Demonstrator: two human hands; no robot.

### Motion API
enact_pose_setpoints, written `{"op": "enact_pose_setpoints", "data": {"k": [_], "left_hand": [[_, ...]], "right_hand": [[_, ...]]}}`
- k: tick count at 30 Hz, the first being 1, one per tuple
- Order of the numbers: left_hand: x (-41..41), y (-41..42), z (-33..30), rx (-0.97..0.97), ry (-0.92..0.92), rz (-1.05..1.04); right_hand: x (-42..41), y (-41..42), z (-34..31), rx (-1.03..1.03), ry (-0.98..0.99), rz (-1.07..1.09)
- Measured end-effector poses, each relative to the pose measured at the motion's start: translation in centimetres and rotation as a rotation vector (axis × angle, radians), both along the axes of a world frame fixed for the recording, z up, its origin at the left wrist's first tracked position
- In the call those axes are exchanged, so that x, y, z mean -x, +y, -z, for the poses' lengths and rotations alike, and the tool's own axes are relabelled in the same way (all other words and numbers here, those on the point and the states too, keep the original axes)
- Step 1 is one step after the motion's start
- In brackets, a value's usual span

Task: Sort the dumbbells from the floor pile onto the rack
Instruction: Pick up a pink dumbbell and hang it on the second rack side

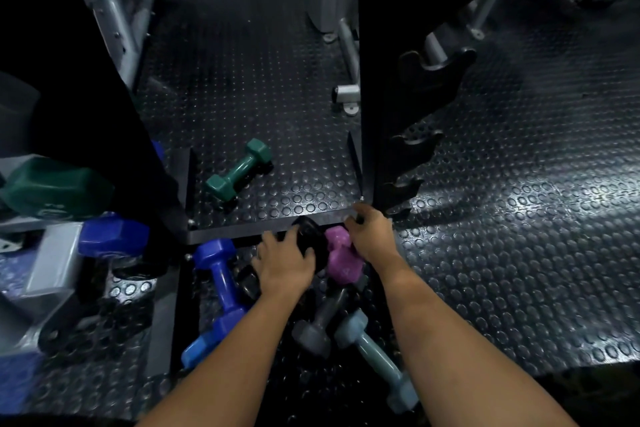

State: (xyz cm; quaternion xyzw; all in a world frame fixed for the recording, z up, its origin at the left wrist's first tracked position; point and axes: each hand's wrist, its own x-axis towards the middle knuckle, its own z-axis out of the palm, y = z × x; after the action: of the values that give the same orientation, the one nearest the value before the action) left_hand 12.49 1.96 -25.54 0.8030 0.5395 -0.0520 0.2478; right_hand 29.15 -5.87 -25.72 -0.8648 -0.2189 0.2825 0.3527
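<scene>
A pile of dumbbells lies on the studded floor by the black rack's base bar [242, 234]. My left hand [282, 265] is wrapped over a black dumbbell [311, 236] in the pile. My right hand [369, 234] rests on the far end of a purple dumbbell [341, 258], fingers curled around it. Beside them lie a blue dumbbell [221, 282], a grey one [317, 326] and a light blue one [372, 354]. A small green dumbbell [239, 170] lies alone inside the rack's footprint. The rack's notched cradles [415, 146] rise at the right.
At the left, a large green dumbbell [57, 187] and a large blue one [114, 236] sit on the rack's left side. Grey machine frames [114, 10] and a grey foot [346, 94] stand behind. Studded rubber floor [519, 218] spreads to the right.
</scene>
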Motion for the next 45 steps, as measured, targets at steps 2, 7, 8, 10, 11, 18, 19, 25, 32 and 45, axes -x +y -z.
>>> {"op": "enact_pose_setpoints", "data": {"k": [2,7,8,10,11,18,19,25,32,45], "left_hand": [[-1.4,-0.7,-0.5,0.070,-0.142,0.088],[-3.4,-3.0,-0.1,0.230,-0.121,0.333],[-3.7,-3.5,0.4,0.221,-0.067,0.336],[-4.3,-4.3,1.2,0.214,-0.009,0.313],[-4.6,-4.7,1.6,0.208,-0.010,0.291],[-5.7,-5.2,2.0,0.136,-0.104,0.196],[-5.6,-5.0,2.1,0.146,-0.109,0.191],[-4.4,-2.7,1.4,0.310,-0.250,0.097],[-2.8,-2.1,0.5,0.502,-0.379,-0.045],[-1.8,0.4,-5.1,0.838,-0.682,-0.394]], "right_hand": [[-0.2,0.1,0.6,0.014,0.023,-0.008],[-0.3,-0.4,2.0,0.012,0.138,0.011],[-0.3,-0.5,2.3,0.018,0.171,0.012],[-0.4,-0.7,2.9,0.028,0.225,0.006],[-0.4,-0.8,3.1,0.032,0.245,0.009],[-1.0,-2.1,5.7,0.092,0.329,0.061],[-1.2,-2.3,5.9,0.093,0.344,0.077],[-0.7,-2.4,7.7,0.060,0.397,0.148],[-0.1,-2.7,6.5,0.037,0.417,0.159],[2.3,-3.8,-0.6,-0.324,0.482,0.403]]}}
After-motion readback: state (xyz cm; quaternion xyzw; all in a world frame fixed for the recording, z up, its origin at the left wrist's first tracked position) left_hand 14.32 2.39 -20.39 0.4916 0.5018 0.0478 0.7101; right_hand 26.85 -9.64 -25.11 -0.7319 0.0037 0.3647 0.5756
